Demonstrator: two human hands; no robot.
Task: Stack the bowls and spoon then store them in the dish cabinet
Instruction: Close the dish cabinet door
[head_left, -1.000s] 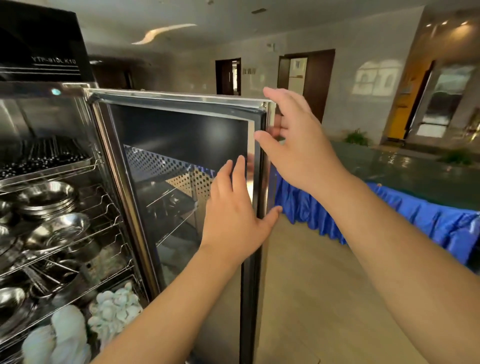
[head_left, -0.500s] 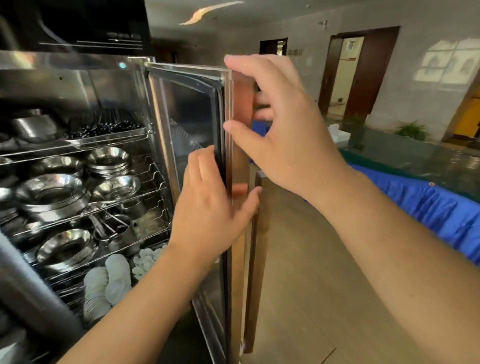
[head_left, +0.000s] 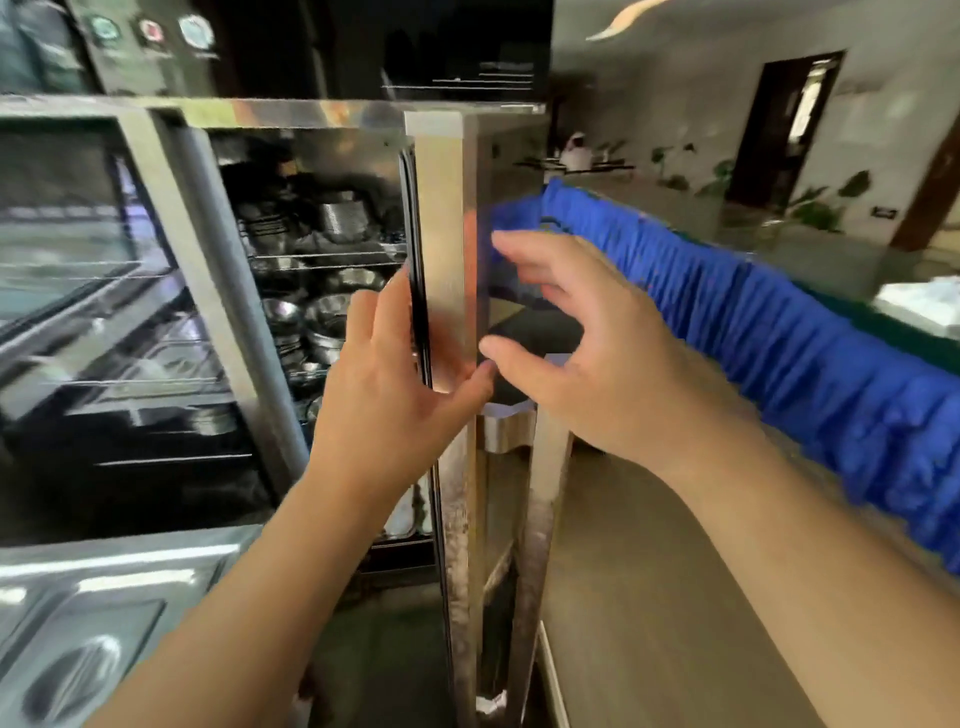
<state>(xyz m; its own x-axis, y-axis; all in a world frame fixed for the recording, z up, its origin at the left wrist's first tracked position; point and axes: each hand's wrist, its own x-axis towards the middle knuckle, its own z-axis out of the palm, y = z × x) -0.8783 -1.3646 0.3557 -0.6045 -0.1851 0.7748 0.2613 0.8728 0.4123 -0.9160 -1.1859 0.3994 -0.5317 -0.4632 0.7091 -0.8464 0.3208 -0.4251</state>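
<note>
The dish cabinet's right door (head_left: 444, 208) stands edge-on in the middle of the view, its steel edge facing me. My left hand (head_left: 395, 395) grips that edge at mid height, fingers on the inner side and thumb on the outer side. My right hand (head_left: 597, 364) is just right of the door's outer face, fingers apart and curved, holding nothing. Stacked steel bowls (head_left: 322, 322) sit on wire racks inside the cabinet, left of the door. No spoon can be made out.
The cabinet's left glass door (head_left: 78, 234) is shut. A long vertical handle (head_left: 545, 493) runs down the right door's outer side. A steel counter (head_left: 78, 623) lies at lower left. A table with a blue skirt (head_left: 779, 338) stands to the right, with floor between.
The right door has swung toward the cabinet and now shows edge-on. My right hand has dropped from the door's top corner to mid height. My left hand keeps its hold on the edge.
</note>
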